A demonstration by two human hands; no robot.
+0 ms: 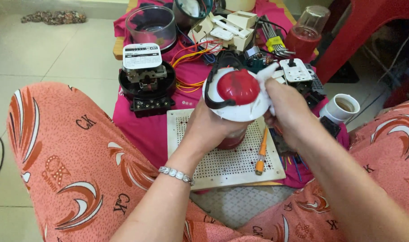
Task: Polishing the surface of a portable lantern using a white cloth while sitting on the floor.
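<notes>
The person sits with a low tabletop [119,47], draped in a magenta cloth, between the knees. The left hand [209,130] is wrapped around the body of a red-and-white blender base [235,96], fingers closed firmly on its lower part, holding it up above a white perforated board [226,157]. The base is tilted so that its red domed middle faces the camera, and a black cord loops over its near-left rim. The right hand [287,112] presses a white cloth [269,74] against the right edge of the base, fingers curled shut on the cloth.

An orange screwdriver [260,157] lies on the board just right of the base. Beyond the base, to the left, stands a black electricity meter [146,85] with its clear cover [151,24] behind it. White switch parts [229,27] and tangled coloured wires [191,62] lie directly beyond the base; a red-based blender jar [307,33] and a white cup [345,107] stand to its right.

To wipe well, the left hand's grip would best stay steady and low, clear of the rim, while the cloth follows the edge in short strokes, keeping the cord out of the way.
</notes>
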